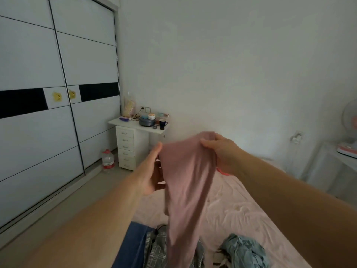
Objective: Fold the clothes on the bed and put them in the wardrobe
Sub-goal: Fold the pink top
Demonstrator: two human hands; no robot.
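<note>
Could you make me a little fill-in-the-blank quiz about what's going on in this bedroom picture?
1. Both hands hold up a ____ garment above the bed.
2. The wardrobe doors are ____.
3. The right hand pinches the garment's ____ edge.
4. The dark mug stands on the white ____.

Answers: pink; closed; top; desk

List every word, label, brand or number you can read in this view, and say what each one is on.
No text can be read anywhere.
The packet on the white desk: print too blurred to read.
The round tub and the water bottle on the floor: labels too small to read.
The pink garment, the wardrobe: no lettering visible.
</note>
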